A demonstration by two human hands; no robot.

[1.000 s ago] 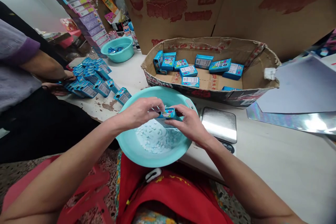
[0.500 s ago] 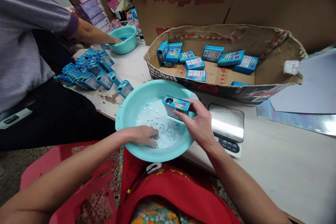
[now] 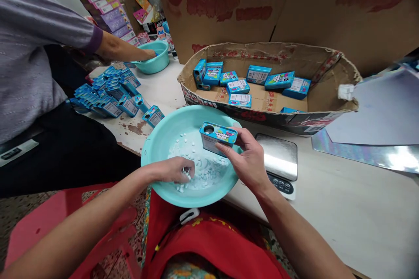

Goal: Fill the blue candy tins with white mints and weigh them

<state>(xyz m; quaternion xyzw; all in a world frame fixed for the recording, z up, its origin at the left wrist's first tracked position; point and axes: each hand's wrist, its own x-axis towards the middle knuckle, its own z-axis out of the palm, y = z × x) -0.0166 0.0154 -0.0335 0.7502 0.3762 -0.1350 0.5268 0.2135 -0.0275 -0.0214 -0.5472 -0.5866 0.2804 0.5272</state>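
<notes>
A turquoise basin rests on my lap against the table edge, with several small pale blue tablets in it. My left hand is down in the basin, fingers curled around some tablets. My right hand holds a small blue candy box above the basin, its round top hole facing up.
A cardboard tray with several blue boxes stands behind the basin. A small digital scale sits to the right. A heap of blue boxes lies at left. Another person's hand reaches into a second turquoise bowl.
My left hand let go of the box and dropped into the basin, closing on tablets. My right hand keeps the box, now raised slightly. The other person reached into the far bowl.
</notes>
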